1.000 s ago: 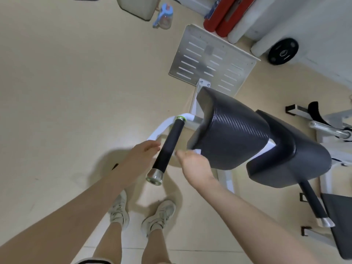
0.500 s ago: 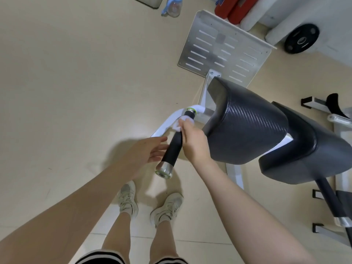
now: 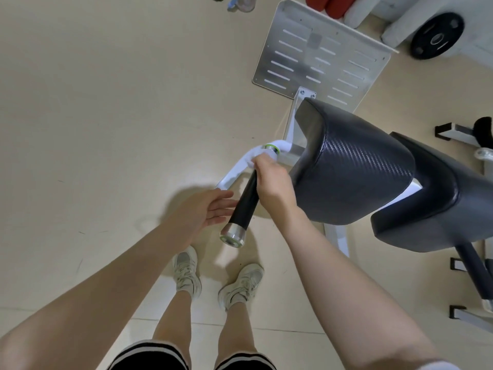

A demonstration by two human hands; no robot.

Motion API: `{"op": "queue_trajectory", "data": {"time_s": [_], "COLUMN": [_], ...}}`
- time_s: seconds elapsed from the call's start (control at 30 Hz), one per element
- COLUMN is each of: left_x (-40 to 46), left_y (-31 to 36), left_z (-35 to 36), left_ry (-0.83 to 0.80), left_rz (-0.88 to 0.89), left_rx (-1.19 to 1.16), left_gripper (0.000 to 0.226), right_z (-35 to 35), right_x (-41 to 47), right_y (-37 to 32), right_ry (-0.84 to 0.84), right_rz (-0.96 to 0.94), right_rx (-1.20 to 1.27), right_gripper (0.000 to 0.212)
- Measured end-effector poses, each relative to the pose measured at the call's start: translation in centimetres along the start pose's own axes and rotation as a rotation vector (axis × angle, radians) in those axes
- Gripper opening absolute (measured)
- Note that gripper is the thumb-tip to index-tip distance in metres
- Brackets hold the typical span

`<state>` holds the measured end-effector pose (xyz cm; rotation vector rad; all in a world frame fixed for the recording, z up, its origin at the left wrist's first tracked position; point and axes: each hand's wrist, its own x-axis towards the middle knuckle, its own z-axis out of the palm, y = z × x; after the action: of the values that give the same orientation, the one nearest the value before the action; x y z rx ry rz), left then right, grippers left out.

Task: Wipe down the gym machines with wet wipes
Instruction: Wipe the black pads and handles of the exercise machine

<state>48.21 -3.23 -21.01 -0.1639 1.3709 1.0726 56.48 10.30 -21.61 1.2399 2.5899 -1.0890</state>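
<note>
A black handle grip (image 3: 244, 206) with a silver end cap (image 3: 232, 236) and a green ring at its top sticks out from the white frame (image 3: 232, 173) of a gym machine. My right hand (image 3: 272, 184) curls round the upper part of the grip and presses a white wet wipe (image 3: 269, 155) against it near the green ring. My left hand (image 3: 205, 209) hovers just left of the grip with fingers straight, holding nothing. Two black padded cushions (image 3: 354, 166) sit to the right of the handle.
A slotted metal foot plate (image 3: 317, 57) lies on the beige floor beyond the pads. A black weight plate (image 3: 437, 36) leans at the far right. More machine frames (image 3: 458, 134) stand at the right edge. A bottle (image 3: 244, 4) sits at the top.
My right hand has moved from the pad's edge onto the handle and slid the wipe up toward the green ring. My left hand has opened and stays beside the grip.
</note>
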Motion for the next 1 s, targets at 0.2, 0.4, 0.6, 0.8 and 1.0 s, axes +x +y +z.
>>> {"op": "queue_trajectory", "data": {"time_s": [0.2,0.4,0.6,0.8,1.0], "left_x": [-0.4,-0.5,-0.5,-1.7,-5.7], "left_y": [0.4,-0.1,-0.9,0.0,3.6], "left_z": [0.0,0.3,-0.3,-0.4,0.3], "left_ry": [-0.003,-0.101,-0.109,0.005,-0.075], "left_rz": [0.018,0.114,0.130,0.120,0.236], "left_rx": [0.044,0.196,0.256,0.269,0.415], "left_gripper": [0.033,0.030,0.030,0.030,0.028], "right_z": [1.0,-0.8,2.2,1.1,-3.0], "right_x": [-8.7,-4.5,-1.5,-8.2,-11.8], "right_y": [-1.0,-0.6,1.0,-1.0,-3.7], "right_ry": [-0.130,0.234,0.271,-0.082,-0.086], "right_rz": [-0.398,-0.051,0.038,-0.166,-0.147], "right_rx": [-0.152,-0.043,0.128,0.012,0.168], "right_gripper": [0.057,0.021,0.020,0.030,0.025]}}
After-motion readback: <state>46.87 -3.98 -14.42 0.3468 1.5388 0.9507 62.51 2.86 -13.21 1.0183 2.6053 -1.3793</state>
